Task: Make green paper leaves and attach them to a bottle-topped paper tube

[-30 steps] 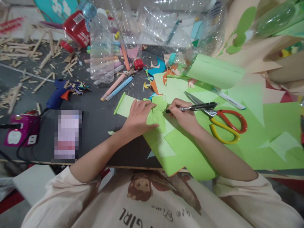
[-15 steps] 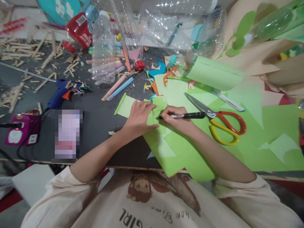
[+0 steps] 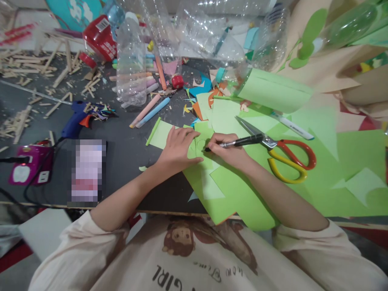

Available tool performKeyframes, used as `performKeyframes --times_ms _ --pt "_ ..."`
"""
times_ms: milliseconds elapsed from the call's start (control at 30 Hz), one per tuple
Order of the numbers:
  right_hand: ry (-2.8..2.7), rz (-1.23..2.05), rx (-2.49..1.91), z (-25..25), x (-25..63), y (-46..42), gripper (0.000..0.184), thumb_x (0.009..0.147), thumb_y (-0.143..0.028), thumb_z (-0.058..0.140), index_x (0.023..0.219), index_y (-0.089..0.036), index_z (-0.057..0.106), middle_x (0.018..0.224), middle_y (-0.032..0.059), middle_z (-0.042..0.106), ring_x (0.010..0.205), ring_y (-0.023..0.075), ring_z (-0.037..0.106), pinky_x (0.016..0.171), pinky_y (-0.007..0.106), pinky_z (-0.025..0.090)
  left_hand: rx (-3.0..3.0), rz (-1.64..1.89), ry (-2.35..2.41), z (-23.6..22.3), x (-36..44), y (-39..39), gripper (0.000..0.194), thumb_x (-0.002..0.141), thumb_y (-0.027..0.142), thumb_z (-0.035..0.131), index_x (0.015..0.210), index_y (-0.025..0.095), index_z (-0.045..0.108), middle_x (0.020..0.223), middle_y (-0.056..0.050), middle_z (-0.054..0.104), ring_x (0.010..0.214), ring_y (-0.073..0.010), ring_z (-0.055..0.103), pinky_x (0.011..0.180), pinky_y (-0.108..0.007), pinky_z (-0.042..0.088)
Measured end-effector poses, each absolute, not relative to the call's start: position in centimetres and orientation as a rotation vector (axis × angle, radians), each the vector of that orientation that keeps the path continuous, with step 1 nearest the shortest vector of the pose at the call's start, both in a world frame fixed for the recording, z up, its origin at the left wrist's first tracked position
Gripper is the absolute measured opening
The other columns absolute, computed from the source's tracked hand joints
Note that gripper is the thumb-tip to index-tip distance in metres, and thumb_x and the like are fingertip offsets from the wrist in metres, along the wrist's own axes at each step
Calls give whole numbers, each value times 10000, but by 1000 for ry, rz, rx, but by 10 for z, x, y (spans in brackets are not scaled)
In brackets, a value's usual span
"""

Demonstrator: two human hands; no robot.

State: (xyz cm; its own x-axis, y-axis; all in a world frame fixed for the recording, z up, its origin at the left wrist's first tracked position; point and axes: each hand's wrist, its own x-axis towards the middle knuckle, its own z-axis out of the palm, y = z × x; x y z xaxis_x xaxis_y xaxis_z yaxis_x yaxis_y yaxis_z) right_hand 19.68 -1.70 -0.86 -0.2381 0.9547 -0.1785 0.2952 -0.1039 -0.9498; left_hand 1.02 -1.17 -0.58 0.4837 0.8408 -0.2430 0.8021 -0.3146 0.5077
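A black pen (image 3: 242,141) is gripped in my right hand (image 3: 226,148), its tip down on a small green paper piece (image 3: 203,133). Thin curved lines show on that piece beside the tip. My left hand (image 3: 178,149) lies over the paper's left part with fingers spread, pressing it down. Under both rest larger green sheets (image 3: 236,194). Scissors (image 3: 273,145) with one red and one yellow handle lie partly open to the right of my right hand. A pale green strip with a rolled edge (image 3: 160,133) lies just beyond my left hand.
On the left are a blue glue gun (image 3: 74,119), a purple power socket (image 3: 30,163) and a blurred-out phone (image 3: 87,171). Clear plastic bottles (image 3: 131,60), wood sticks (image 3: 27,62) and a pale green paper-wrapped bottle (image 3: 273,91) crowd the back. A cutter (image 3: 294,126) lies near the scissors.
The pen tip has moved slightly right, and the drawn curve on the green paper looks longer. My left hand stays in place.
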Motion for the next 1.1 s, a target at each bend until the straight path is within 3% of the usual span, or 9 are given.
performKeyframes --times_ms 567,1100 --pt "-1446 1275 -1417 -8 198 -20 219 661 -220 496 458 -222 414 460 -32 458 468 108 381 492 270 320 2158 80 1341 -7 9 -11 655 742 460 722 1302 208 496 1366 -122 515 1353 -334 395 1229 -574 114" --pt "-1502 1219 -1452 -10 200 -22 206 672 -243 499 475 -226 445 463 -22 474 483 121 414 492 267 301 2176 106 1349 -7 9 -14 654 746 447 743 1304 200 510 1349 -125 521 1341 -341 415 1226 -572 137"
